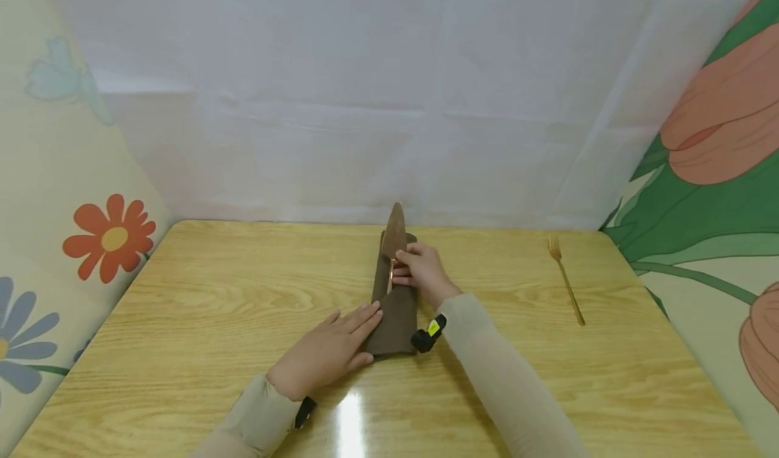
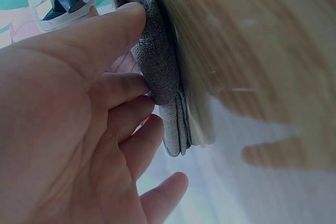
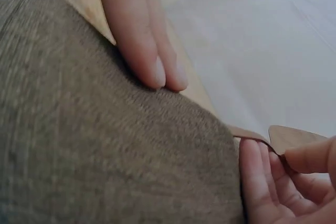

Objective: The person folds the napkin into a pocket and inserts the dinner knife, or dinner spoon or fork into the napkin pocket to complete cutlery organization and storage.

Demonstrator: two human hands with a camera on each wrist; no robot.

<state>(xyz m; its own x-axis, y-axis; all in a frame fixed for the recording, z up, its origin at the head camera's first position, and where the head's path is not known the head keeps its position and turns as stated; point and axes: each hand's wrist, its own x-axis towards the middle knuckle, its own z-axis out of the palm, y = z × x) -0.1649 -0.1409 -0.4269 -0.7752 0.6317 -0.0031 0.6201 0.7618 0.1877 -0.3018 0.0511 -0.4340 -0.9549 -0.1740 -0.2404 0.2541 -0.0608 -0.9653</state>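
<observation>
A folded dark grey-brown cloth napkin (image 1: 392,326) lies lengthwise on the table, with a pocket-like flap over its near half. A copper-coloured cake server (image 1: 395,231) lies along it, its pointed blade reaching past the far end and the handle running toward the flap. My right hand (image 1: 426,275) pinches the server near the neck, as the right wrist view also shows at the blade's base (image 3: 294,137). At the napkin's left edge, my left hand (image 1: 328,346) rests with fingers extended, fingertips touching the cloth (image 2: 160,61). The flap hides the handle's near end.
A gold fork (image 1: 568,279) lies on the right part of the wooden table (image 1: 243,275), tines pointing away. A white sheet (image 1: 304,106) hangs behind the table's far edge. Flower-patterned panels (image 1: 724,140) flank both sides.
</observation>
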